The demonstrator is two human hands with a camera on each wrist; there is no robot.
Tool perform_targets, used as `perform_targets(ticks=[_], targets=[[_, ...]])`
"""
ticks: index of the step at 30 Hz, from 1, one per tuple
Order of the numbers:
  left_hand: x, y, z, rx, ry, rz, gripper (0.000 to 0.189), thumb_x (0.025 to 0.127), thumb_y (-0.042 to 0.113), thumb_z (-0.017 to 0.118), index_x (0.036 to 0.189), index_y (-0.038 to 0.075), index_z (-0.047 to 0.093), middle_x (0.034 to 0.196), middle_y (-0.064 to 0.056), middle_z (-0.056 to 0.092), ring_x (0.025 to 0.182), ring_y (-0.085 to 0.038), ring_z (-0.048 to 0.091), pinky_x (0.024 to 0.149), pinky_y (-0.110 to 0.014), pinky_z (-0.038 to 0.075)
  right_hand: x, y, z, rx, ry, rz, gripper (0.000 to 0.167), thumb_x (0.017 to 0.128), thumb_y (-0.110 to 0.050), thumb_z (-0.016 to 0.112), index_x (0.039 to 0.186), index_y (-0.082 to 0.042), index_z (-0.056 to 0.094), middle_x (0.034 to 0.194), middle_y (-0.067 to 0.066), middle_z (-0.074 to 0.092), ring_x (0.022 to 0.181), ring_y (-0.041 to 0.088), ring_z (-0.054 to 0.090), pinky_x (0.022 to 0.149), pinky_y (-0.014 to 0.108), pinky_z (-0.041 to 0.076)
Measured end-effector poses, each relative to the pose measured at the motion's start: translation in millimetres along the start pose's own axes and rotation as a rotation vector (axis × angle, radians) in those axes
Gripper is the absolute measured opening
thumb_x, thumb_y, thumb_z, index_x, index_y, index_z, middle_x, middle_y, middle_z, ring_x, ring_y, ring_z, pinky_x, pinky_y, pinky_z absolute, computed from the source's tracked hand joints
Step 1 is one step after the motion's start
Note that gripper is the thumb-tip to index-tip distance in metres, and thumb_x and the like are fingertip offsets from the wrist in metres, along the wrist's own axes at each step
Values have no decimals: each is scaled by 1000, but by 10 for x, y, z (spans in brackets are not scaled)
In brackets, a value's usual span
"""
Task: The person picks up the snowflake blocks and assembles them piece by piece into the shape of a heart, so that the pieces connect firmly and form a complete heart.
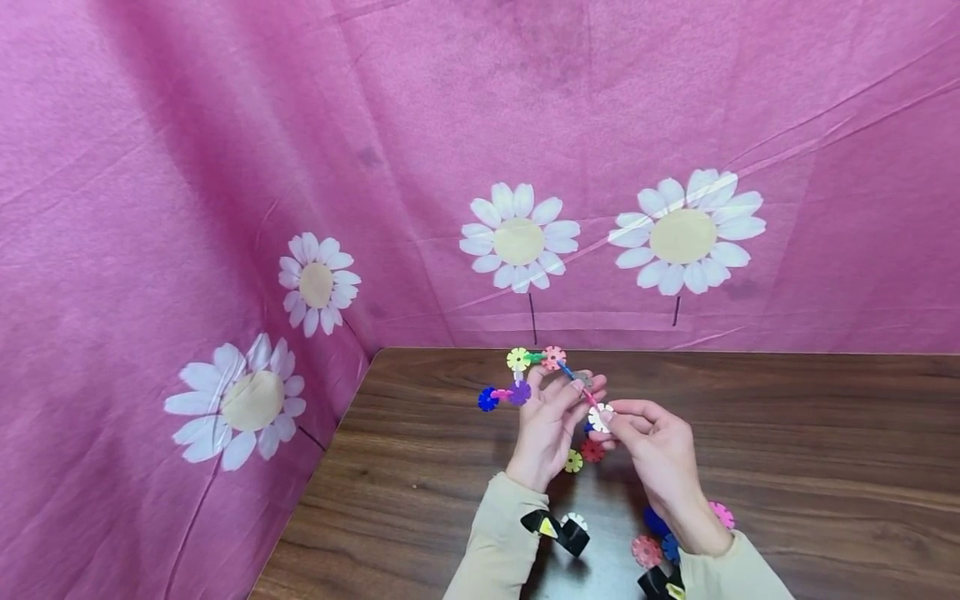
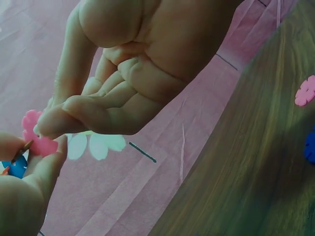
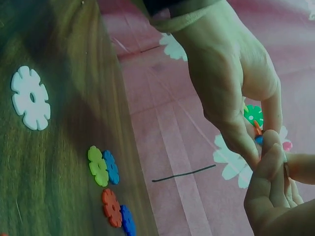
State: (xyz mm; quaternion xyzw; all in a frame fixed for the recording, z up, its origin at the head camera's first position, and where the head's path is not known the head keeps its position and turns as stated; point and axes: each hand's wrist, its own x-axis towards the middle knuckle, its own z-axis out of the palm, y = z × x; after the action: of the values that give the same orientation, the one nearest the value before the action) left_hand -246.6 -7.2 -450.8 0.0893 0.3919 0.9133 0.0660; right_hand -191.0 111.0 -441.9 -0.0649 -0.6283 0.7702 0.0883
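Note:
A chain of interlocking snowflake discs (image 1: 518, 359) runs over and beyond my left hand (image 1: 547, 429) in the head view, with a dark blue disc (image 1: 488, 399) at its far left end. My left thumb and fingers pinch the chain near a grey disc (image 1: 582, 382) and a pink disc (image 1: 590, 397). The right hand (image 1: 662, 454) pinches a white disc (image 1: 599, 418) at the near end, where it meets the pink one. In the left wrist view, fingertips meet at a pink disc (image 2: 44, 144). Fingers cover most of the joint in the right wrist view.
Loose discs lie on the brown wooden table (image 1: 825, 442): a yellow disc (image 1: 573, 461) and a red disc (image 1: 592, 451) below the hands, a white disc (image 3: 31, 98), and several by the right wrist, including a coral disc (image 1: 647, 551). A pink daisy-print cloth (image 1: 420, 167) hangs behind.

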Motion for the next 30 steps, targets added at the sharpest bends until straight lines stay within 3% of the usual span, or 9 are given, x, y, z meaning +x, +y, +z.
perform_targets(ticks=[9, 16, 20, 26, 30], targets=[[17, 54, -61, 36, -7, -21, 36, 89, -3, 57, 116, 13, 41, 107, -11, 65, 101, -28, 69, 92, -50, 52, 33, 22, -38, 23, -123, 24, 21, 92, -2, 61, 108, 10, 53, 79, -5, 74, 66, 11, 71, 64, 25, 58], [41, 125, -111, 43, -5, -8, 36, 91, -2, 56, 119, 13, 40, 108, -12, 64, 102, -29, 69, 93, -51, 52, 88, 12, -119, -43, -160, 52, 26, 96, -21, 60, 107, 2, 56, 76, -4, 72, 66, 12, 70, 64, 28, 58], [42, 186, -142, 39, -21, -1, 35, 93, -1, 54, 120, 14, 39, 110, -11, 64, 103, -28, 69, 93, -50, 52, 134, 12, -198, -118, -199, 61, 25, 96, -23, 61, 106, -1, 58, 77, -4, 72, 66, 12, 69, 63, 26, 57], [38, 286, -161, 38, -52, 10, 31, 93, 0, 54, 115, 16, 39, 109, -9, 64, 102, -25, 69, 95, -50, 51, 188, 127, -255, -261, -368, 88, 36, 94, -21, 62, 115, 7, 54, 83, 3, 71, 71, 14, 67, 69, 33, 58], [29, 325, -151, 33, -51, -2, 29, 93, -1, 54, 113, 15, 40, 108, -10, 64, 103, -25, 69, 95, -50, 51, 196, 256, -259, -329, -589, 49, 40, 90, -17, 66, 116, 11, 53, 91, 12, 69, 75, 13, 66, 68, 33, 57]])
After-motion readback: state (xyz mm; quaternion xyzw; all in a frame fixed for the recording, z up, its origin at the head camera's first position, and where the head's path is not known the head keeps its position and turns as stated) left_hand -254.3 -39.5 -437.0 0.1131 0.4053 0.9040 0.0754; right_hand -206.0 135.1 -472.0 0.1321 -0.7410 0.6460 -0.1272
